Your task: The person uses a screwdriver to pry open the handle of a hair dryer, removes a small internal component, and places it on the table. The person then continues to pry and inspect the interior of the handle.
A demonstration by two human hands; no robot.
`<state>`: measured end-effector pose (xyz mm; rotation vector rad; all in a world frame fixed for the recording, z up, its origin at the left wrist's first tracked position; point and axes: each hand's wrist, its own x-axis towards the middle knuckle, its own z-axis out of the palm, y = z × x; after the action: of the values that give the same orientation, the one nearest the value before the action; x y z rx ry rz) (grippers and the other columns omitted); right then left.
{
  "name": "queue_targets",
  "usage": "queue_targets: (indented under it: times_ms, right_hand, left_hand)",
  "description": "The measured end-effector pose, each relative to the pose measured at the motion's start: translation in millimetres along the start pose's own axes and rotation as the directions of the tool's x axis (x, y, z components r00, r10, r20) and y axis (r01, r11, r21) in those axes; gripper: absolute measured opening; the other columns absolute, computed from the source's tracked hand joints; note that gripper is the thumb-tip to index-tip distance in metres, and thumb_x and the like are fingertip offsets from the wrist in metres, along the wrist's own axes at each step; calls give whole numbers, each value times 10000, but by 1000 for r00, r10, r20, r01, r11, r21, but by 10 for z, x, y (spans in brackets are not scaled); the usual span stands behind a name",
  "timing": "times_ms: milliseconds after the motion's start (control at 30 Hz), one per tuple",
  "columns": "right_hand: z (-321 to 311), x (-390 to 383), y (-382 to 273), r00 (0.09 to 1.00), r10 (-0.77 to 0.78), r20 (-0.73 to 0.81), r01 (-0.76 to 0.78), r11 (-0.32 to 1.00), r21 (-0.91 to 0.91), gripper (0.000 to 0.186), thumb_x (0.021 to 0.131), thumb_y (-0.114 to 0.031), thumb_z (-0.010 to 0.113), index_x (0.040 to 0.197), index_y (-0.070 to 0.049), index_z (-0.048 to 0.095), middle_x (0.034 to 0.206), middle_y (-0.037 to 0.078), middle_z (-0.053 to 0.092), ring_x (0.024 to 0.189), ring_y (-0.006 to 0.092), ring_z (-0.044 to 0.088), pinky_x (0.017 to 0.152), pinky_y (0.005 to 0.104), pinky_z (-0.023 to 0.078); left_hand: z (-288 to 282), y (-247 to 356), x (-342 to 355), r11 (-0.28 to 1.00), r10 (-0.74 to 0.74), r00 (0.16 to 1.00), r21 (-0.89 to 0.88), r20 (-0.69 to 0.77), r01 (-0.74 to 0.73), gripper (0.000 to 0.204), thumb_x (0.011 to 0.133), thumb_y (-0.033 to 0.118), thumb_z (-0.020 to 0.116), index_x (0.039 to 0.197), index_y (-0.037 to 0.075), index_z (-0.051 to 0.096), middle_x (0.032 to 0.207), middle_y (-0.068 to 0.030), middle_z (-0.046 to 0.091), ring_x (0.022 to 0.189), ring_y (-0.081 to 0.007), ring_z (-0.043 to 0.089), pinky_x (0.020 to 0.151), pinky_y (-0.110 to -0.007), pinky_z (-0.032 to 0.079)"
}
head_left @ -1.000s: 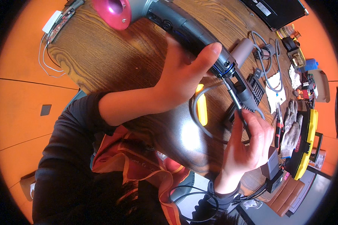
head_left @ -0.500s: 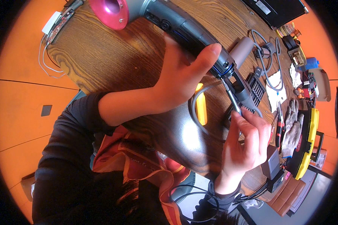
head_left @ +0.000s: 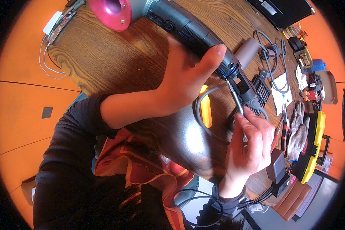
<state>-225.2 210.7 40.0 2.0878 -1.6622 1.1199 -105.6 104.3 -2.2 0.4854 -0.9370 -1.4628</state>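
Across the upper middle lies a dark grey hair dryer (head_left: pixel 188 25) with a pink head (head_left: pixel 107 13). My left hand (head_left: pixel 184 76) grips its handle from below, thumb along the side. The handle's lower end has an open cutout (head_left: pixel 244 87) with a cord leading from it. My right hand (head_left: pixel 249 145) pinches a slim silver screwdriver (head_left: pixel 235 97), its tip at a joint beside that cutout; whether it touches a screw is hidden. A yellow object (head_left: pixel 206 109) lies on the wooden table (head_left: pixel 96 50) beneath, and a black bit case (head_left: pixel 262 90) sits behind the handle.
A grey cylinder (head_left: pixel 247 51), looped cables, white papers (head_left: pixel 281 97), gloves (head_left: pixel 298 134), a yellow-black toolbox (head_left: pixel 316 145) and a black power brick (head_left: pixel 275 165) crowd the right side. A circuit board (head_left: pixel 61 28) with wires is at the far left. A black panel (head_left: pixel 280 9) lies top right.
My right hand has shifted slightly left, its fingers moving on the screwdriver. The dryer has edged slightly left at its pink end; my left hand stays almost still.
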Motion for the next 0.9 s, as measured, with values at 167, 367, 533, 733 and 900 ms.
queue_targets:
  times_ms: [167, 367, 533, 733, 900]
  right_hand:
    - [21, 9, -4, 997, -21, -80, 18, 999, -39, 273, 593, 129, 680, 825, -9, 644, 761, 83, 608, 690, 198, 566, 649, 282, 467]
    - [48, 25, 9, 991, -54, -125, 47, 997, -64, 292, 579, 132, 684, 837, -1, 656, 749, 81, 598, 690, 200, 566, 641, 289, 471]
    - [59, -10, -14, 990, 38, -133, -49, 996, -80, 245, 628, 89, 705, 853, 6, 652, 776, 110, 600, 715, 224, 585, 662, 306, 492]
    - [18, -22, 20, 993, 64, -95, -79, 984, -157, 274, 655, 54, 705, 909, -28, 642, 823, 96, 622, 730, 194, 607, 657, 275, 502]
    - [-20, -31, 24, 990, 100, -99, -113, 984, -140, 254, 652, 50, 712, 888, -19, 647, 807, 103, 637, 716, 200, 617, 656, 281, 504]
  left_hand:
    - [21, 45, -37, 997, -59, 998, 42, 34, 57, 313, 823, 93, 602, 1006, 48, 353, 855, -10, 519, 755, -51, 514, 661, -209, 430]
    - [33, 40, -23, 1000, -4, 1000, 20, 28, 4, 289, 829, 101, 596, 997, 45, 367, 832, -8, 525, 752, -53, 520, 663, -212, 432]
    - [32, 41, -38, 1000, -8, 998, 5, 56, 8, 304, 830, 92, 594, 1018, 42, 361, 852, -14, 529, 785, -58, 531, 664, -205, 437]
    - [68, 44, -31, 997, -15, 997, -77, 78, 21, 403, 830, 89, 591, 1108, 49, 302, 944, -39, 524, 833, -86, 548, 706, -223, 471]
    - [60, 103, -26, 983, -131, 979, -108, 158, 149, 506, 819, 106, 606, 1159, 62, 233, 971, -54, 524, 868, -120, 563, 711, -238, 489]
